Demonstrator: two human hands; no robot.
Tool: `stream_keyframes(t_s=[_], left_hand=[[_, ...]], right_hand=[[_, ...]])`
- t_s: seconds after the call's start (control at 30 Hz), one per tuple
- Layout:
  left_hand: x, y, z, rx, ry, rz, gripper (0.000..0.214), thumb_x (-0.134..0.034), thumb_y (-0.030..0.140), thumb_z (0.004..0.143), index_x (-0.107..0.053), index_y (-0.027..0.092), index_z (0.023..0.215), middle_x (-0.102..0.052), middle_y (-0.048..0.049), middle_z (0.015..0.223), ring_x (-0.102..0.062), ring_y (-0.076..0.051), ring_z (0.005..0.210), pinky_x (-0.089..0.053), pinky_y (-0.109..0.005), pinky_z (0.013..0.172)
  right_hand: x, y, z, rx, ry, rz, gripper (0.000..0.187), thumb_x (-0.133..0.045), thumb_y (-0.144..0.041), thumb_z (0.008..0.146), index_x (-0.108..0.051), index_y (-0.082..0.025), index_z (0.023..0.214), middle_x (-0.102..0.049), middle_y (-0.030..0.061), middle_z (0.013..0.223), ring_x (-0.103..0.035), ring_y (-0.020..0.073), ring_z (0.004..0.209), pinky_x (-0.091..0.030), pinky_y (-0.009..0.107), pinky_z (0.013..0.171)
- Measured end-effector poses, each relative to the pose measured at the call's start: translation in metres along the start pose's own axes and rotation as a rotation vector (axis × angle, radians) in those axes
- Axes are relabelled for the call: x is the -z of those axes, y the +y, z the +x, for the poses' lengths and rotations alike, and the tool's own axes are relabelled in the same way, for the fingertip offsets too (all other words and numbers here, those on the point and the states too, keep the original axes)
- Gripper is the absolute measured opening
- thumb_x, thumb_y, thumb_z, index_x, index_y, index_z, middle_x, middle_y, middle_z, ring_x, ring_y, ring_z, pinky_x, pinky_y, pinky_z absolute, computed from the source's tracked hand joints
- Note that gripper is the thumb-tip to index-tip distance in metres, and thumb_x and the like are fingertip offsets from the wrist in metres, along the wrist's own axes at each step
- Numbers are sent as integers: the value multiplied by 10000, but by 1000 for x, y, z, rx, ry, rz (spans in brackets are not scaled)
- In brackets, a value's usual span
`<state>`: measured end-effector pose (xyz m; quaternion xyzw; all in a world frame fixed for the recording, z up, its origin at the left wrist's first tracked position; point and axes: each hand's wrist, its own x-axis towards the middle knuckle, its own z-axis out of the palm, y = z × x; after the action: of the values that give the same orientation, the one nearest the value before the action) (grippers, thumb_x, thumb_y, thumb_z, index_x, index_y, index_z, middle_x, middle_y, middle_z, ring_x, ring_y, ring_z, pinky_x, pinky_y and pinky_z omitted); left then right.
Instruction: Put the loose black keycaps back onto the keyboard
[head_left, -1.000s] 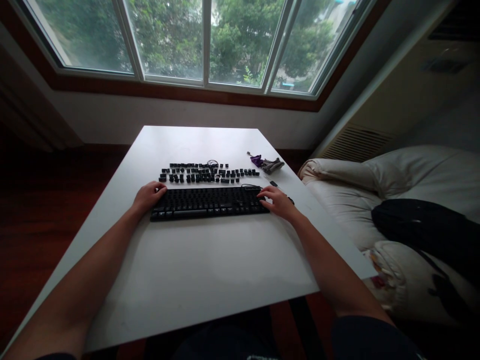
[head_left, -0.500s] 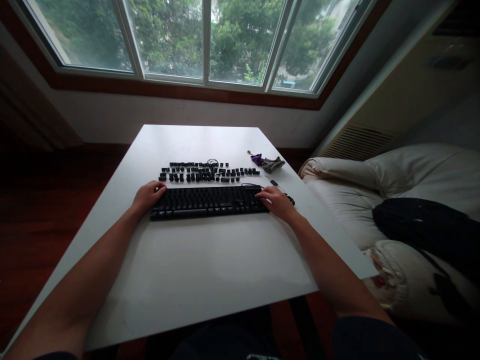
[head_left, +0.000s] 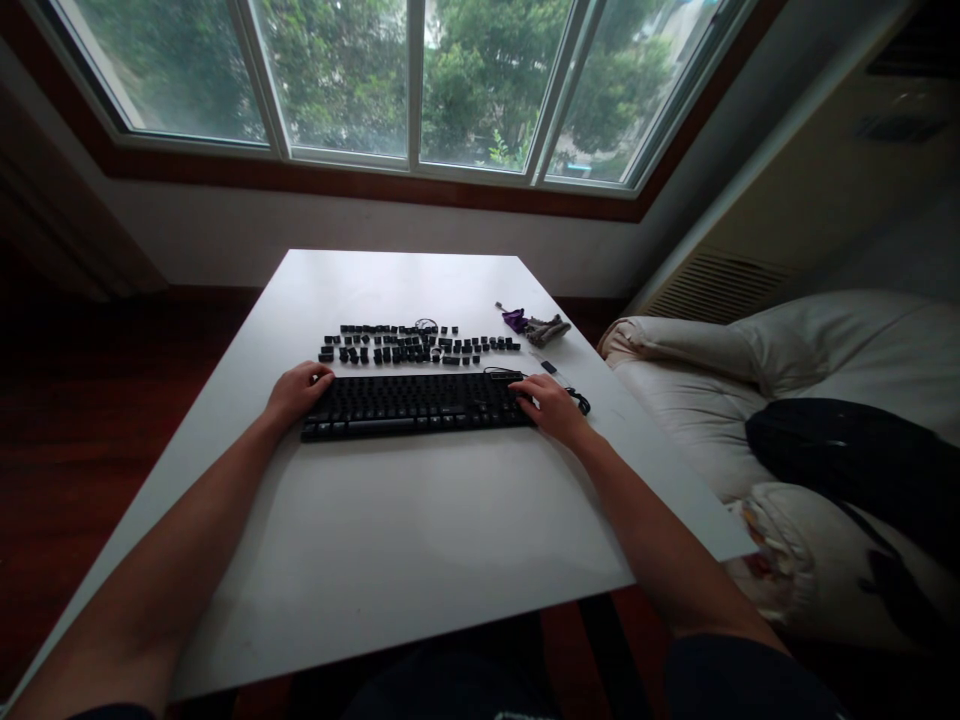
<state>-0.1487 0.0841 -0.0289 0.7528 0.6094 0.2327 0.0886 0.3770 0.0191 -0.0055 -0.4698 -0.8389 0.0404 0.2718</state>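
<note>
A black keyboard (head_left: 405, 402) lies flat on the white table, its long side across in front of me. At its left end my left hand (head_left: 301, 388) is closed on the upper corner, fingertips near the back edge. My right hand (head_left: 551, 403) lies around the right end, its bent fingers reaching over the number keys and the thumb lower down. Exactly what the right fingertips touch is too small to see. Behind the keyboard, loose black keycaps (head_left: 405, 350) stand in rough rows, with a thin wire loop (head_left: 426, 325) among them.
Back right on the white table (head_left: 420, 540) lie a purple cloth (head_left: 514, 320) and a grey cloth (head_left: 546, 330). A small dark-ended tool (head_left: 550, 367) and a coiled black cable (head_left: 581, 402) are near my right hand. A pale sofa (head_left: 675, 390) holding a black bag (head_left: 840, 450) stands right.
My right hand's fingers and thumb have shifted slightly at the keyboard's right end. The left hand, keyboard and keycaps stay in place.
</note>
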Motion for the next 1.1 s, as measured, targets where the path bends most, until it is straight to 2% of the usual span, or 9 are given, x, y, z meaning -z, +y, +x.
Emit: stream_keyframes(t_s=[0.2,0.43,0.77,1.1], left_hand=[[-1,-1,0,-7,4,-1,349,-481,479,906,-713,227,971,-694,-47,1030,-621,-210,863,-436,-309,751],[-1,0,1,-3,3,2,351,-485,482,906,-713,225,980,-693,-50,1042,-624,-213,875,-436,-310,750],[0,0,1,-11,9,10,351,-483,481,904,-716,226,966,-693,-49,1033,-629,-215,884,-443,-311,758],[-2,-2,0,-13,16,-4,358,-484,489,899,-724,231,963,-695,-51,1016,-625,-219,879,-446,-317,756]], right_hand=[[1,-1,-2,-20,8,40,414,-586,-156,876,-619,-278,1271,-680,75,1043,-609,288,1017,-512,477,921],[-1,3,-3,19,-14,53,395,-567,-123,861,-629,-271,1223,-674,75,1116,-598,289,1072,-508,490,945],[-1,4,-4,26,-14,59,372,-561,-107,859,-641,-269,1184,-676,65,1118,-595,280,1083,-507,489,955],[-2,7,-5,-3,58,37,333,-548,-124,880,-667,-264,1158,-693,67,1078,-606,277,1060,-500,478,961]])
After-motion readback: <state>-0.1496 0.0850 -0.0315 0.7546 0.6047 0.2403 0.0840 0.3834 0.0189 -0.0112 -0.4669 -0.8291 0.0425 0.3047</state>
